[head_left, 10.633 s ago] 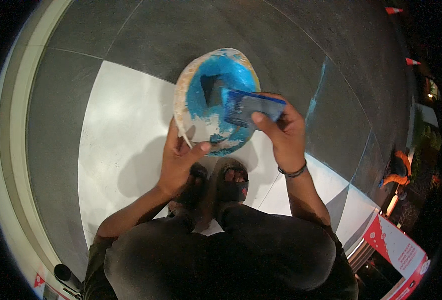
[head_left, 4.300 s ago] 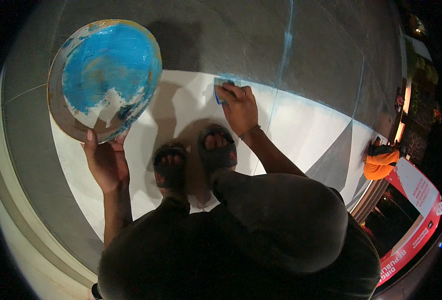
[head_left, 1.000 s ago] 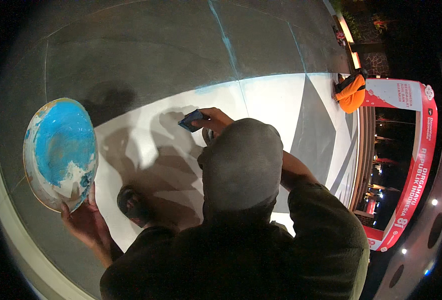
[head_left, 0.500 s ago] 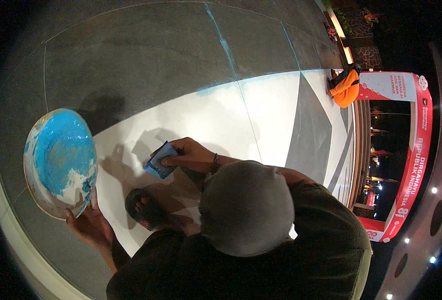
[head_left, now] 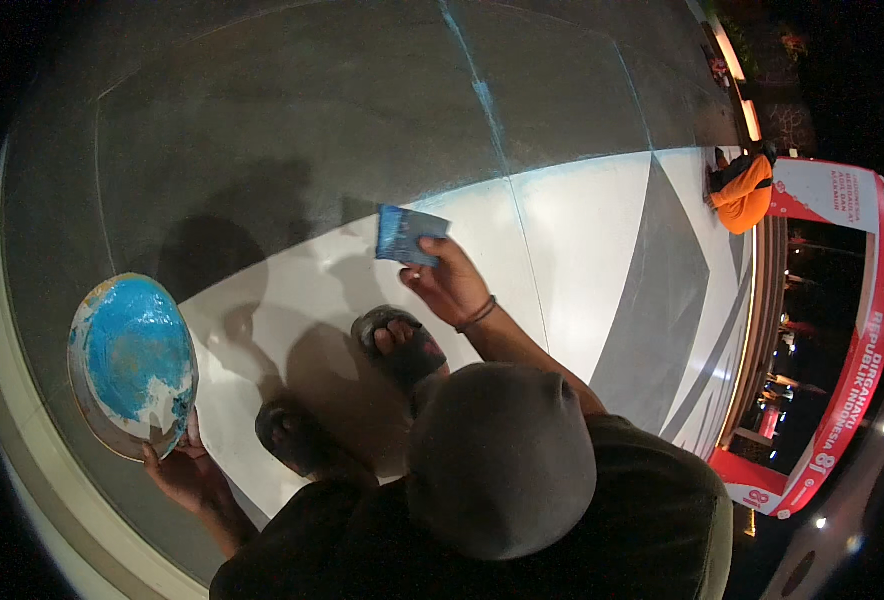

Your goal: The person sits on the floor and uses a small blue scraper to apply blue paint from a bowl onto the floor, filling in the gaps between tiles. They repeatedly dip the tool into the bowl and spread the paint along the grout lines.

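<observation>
My left hand [head_left: 190, 478] grips the lower rim of a shallow round dish [head_left: 134, 350], held tilted at the left. Wet-looking blue paint covers most of its inside, and a whitish patch shows near the bottom right. Over the white floor band [head_left: 572, 260], my right hand [head_left: 454, 282] pinches a flat, blue-stained rectangular pad [head_left: 402, 235] between thumb and fingers. What the pad is made of I cannot tell. It appears raised off the floor, near the curved border where white meets dark grey.
Blue streaks [head_left: 487, 105] run across the dark grey floor [head_left: 312, 100]. My dark sandals [head_left: 402, 350] rest on the white part. Another person in orange [head_left: 744, 195] crouches at the far right, before a red and white arch [head_left: 847, 400]. A pale kerb [head_left: 32, 430] curves along the left.
My right hand has moved up and to the right with the pad, which is now turned differently. The dish sits slightly lower in view. The whole view has shifted a little, uncovering the second sandal.
</observation>
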`<state>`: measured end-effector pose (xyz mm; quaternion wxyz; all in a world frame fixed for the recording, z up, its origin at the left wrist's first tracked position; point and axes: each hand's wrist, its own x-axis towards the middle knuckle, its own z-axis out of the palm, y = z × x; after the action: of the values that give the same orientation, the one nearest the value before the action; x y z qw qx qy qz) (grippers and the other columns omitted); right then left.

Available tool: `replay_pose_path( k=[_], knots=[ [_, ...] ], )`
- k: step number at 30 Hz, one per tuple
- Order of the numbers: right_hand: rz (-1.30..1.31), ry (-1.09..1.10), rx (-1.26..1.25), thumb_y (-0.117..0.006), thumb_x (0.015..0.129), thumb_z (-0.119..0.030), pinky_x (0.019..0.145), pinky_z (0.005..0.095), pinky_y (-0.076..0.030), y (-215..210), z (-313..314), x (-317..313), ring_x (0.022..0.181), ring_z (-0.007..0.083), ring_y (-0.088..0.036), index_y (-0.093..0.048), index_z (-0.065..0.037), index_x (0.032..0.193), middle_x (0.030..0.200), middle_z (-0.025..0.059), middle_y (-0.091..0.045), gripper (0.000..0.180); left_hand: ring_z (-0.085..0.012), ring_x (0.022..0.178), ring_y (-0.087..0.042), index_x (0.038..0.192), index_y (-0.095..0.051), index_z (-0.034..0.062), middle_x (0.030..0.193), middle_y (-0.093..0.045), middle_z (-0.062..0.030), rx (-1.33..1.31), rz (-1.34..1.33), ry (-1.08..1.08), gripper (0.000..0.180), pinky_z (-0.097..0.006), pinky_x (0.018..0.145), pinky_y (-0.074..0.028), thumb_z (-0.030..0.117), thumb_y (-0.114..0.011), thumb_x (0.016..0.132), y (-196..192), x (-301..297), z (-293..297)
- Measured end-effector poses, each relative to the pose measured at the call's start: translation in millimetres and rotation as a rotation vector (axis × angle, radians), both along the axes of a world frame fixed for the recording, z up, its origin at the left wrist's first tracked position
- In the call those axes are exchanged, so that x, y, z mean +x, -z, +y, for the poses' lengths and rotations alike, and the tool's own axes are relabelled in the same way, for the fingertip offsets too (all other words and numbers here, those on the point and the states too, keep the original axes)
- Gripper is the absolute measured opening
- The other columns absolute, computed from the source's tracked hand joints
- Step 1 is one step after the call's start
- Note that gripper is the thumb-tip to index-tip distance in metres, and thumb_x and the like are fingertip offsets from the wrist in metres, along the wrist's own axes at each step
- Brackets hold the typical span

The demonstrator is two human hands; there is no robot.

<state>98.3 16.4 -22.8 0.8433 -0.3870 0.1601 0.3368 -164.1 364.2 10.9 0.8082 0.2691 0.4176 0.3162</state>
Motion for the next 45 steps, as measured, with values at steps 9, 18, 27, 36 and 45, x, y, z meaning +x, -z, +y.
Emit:
replay_pose_path(
  k=[9, 18, 27, 36, 45],
  knots=[
    [-0.288, 0.247, -0.633, -0.068, 0.086, -0.013, 0.084, 0.0285, -0.048, 15.1, -164.7, 73.8, 0.093, 0.0127, -0.061, -0.064, -0.005, 0.110, 0.103, 0.0033, -0.067, 0.025, -0.0411, 0.130, -0.043, 0.140, -0.035, -0.0032, 0.139, -0.044, -0.0235, -0.270, 0.199, 0.127, 0.066, -0.055, 0.109, -0.036, 0.037, -0.057, 0.092, -40.1, 27.8, -13.6],
    [-0.998, 0.023, -2.103, -0.067, 0.083, -0.008, 0.088, 0.0366, -0.050, 44.2, -291.3, 134.2, 0.099, 0.0260, -0.062, -0.069, -0.019, 0.115, 0.108, 0.0058, -0.070, 0.034, -0.0390, 0.129, -0.043, 0.142, -0.038, 0.0007, 0.138, -0.045, -0.0227, -0.011, 0.209, 0.409, 0.061, -0.054, 0.112, -0.030, 0.037, -0.051, 0.095, -30.9, 19.6, 4.2],
    [-1.183, -0.106, -2.170, -0.066, 0.079, -0.003, 0.094, 0.0348, -0.045, 60.9, -289.2, 179.7, 0.103, 0.0259, -0.057, -0.066, -0.019, 0.120, 0.120, 0.0000, -0.067, 0.044, -0.0382, 0.132, -0.040, 0.143, -0.036, 0.0016, 0.142, -0.041, -0.0212, 0.008, 0.323, 0.272, 0.064, -0.052, 0.113, -0.028, 0.039, -0.051, 0.094, -31.5, 25.5, -0.8],
    [-1.011, -0.380, -2.065, -0.064, 0.081, -0.015, 0.086, 0.0412, -0.049, 47.4, -299.4, 188.8, 0.096, 0.0314, -0.061, -0.067, -0.017, 0.114, 0.109, 0.0088, -0.069, 0.034, -0.0385, 0.133, -0.039, 0.144, -0.034, 0.0003, 0.142, -0.041, -0.0228, -0.007, 0.305, 0.285, 0.067, -0.052, 0.112, -0.028, 0.041, -0.052, 0.093, -30.8, 23.7, 0.3],
    [-0.748, -0.347, -2.186, -0.064, 0.084, -0.033, 0.081, 0.0442, -0.054, 57.0, -278.1, 214.2, 0.092, 0.0361, -0.067, -0.067, -0.012, 0.111, 0.099, 0.0164, -0.070, 0.035, -0.0391, 0.136, -0.035, 0.146, -0.031, 0.0012, 0.147, -0.036, -0.0223, 0.032, 0.330, 0.308, 0.066, -0.054, 0.114, -0.025, 0.040, -0.047, 0.096, -25.1, 19.6, 7.2]
  ],
)
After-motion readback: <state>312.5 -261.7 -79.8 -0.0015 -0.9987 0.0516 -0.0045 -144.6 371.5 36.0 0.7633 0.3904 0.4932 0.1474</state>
